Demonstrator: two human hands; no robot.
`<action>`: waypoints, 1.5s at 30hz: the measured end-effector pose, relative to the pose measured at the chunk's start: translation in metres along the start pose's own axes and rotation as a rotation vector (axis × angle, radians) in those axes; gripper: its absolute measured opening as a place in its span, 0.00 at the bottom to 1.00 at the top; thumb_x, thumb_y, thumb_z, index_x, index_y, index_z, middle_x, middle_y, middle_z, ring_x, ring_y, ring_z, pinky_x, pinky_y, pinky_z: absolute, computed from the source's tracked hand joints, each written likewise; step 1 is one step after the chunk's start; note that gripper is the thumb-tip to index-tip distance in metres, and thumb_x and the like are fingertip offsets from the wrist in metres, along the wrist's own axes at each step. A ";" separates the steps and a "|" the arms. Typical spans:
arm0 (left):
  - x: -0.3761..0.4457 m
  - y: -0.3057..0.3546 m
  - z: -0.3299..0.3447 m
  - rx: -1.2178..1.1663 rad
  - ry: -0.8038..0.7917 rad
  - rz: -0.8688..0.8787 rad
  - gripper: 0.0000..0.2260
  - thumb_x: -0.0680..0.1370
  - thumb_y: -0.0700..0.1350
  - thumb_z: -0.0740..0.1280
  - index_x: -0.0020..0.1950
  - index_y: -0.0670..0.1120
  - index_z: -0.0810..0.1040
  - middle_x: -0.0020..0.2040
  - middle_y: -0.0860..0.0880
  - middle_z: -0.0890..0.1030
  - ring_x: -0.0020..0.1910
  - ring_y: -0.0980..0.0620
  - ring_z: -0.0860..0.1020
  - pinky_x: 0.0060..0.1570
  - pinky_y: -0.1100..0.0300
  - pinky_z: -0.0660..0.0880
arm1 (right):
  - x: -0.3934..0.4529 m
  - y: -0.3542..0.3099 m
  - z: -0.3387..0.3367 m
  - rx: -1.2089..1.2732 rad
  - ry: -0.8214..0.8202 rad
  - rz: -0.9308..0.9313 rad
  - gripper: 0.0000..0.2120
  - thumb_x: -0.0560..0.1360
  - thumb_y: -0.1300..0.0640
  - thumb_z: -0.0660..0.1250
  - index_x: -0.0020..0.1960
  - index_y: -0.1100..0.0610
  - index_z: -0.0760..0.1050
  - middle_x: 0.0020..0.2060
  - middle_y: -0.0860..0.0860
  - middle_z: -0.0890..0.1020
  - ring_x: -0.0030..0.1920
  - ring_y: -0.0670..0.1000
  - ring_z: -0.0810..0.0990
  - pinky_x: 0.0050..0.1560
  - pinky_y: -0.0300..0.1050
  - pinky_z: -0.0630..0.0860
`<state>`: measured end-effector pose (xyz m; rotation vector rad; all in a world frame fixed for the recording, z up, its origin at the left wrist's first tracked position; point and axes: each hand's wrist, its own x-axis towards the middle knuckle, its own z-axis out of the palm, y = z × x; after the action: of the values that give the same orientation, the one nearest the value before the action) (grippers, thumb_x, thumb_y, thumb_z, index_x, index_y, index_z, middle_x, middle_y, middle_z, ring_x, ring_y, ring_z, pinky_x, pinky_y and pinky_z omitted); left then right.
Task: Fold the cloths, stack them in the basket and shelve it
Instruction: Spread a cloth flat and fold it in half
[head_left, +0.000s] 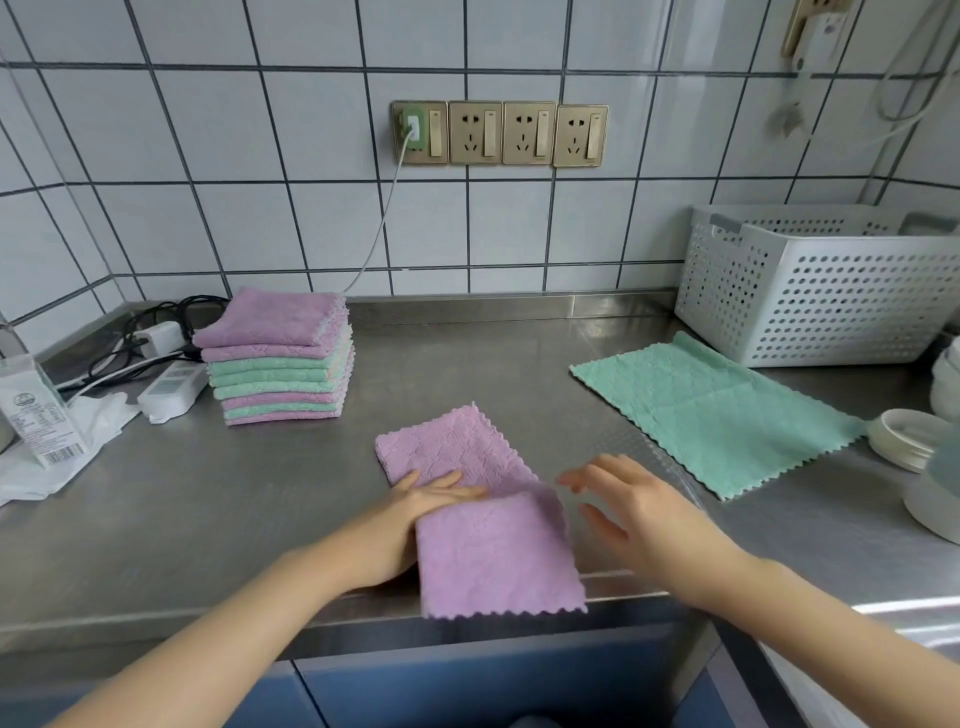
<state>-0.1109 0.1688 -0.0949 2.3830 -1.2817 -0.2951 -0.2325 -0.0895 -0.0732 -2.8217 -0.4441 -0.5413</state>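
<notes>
Two bare hands work at the near edge of the brushed steel counter (467, 353). Our left hand (415, 506) lies flat with fingers straight, pressing on the lilac fleece cloth with the zigzag hem (457, 452); we judge it pins the fold line, and the cloth's near half is doubled over beside the wrist and overhangs the counter edge. Our right hand (631, 512) hovers just right of the cloth, fingers spread and relaxed, holding nothing. The cloth's long axis runs from far-left to near-right, so the loose near flap lies between both hands; the right hand is the nearer to it and looks best placed for the next fold.

Further right, a mint-green fleece cloth (711, 415) lies unfolded, its far corner just beside the white perforated plastic basket (810, 306) at the wall. Well apart, at far left, stands a stack of folded lilac and green cloths (280, 358), beside a white power strip with dark cables (171, 387). White round dishes (904, 436) crowd the right edge, near the green cloth. Nothing stands between hands and basket except that green cloth.
</notes>
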 end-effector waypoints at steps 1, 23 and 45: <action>-0.002 0.000 -0.003 -0.060 -0.013 -0.014 0.32 0.82 0.36 0.54 0.61 0.79 0.62 0.68 0.73 0.56 0.68 0.78 0.46 0.72 0.69 0.38 | 0.000 0.009 0.006 -0.019 -0.033 0.040 0.16 0.77 0.56 0.65 0.64 0.50 0.71 0.55 0.47 0.76 0.54 0.49 0.75 0.54 0.43 0.74; -0.064 0.007 0.007 -0.424 0.412 -0.216 0.07 0.74 0.48 0.66 0.44 0.47 0.83 0.38 0.58 0.80 0.37 0.60 0.74 0.43 0.59 0.74 | 0.026 -0.012 0.020 0.558 -0.109 0.070 0.10 0.73 0.58 0.66 0.33 0.57 0.76 0.27 0.41 0.74 0.30 0.37 0.70 0.33 0.43 0.70; -0.005 -0.018 0.000 -0.197 0.708 -0.596 0.09 0.79 0.51 0.60 0.41 0.49 0.69 0.29 0.48 0.76 0.33 0.41 0.79 0.32 0.49 0.79 | 0.113 -0.030 0.072 0.379 0.075 0.679 0.10 0.81 0.53 0.55 0.53 0.56 0.73 0.49 0.60 0.82 0.51 0.65 0.77 0.42 0.47 0.66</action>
<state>-0.1000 0.1818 -0.1030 2.3111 -0.2114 0.2385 -0.1192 -0.0131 -0.0883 -2.3623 0.3850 -0.3603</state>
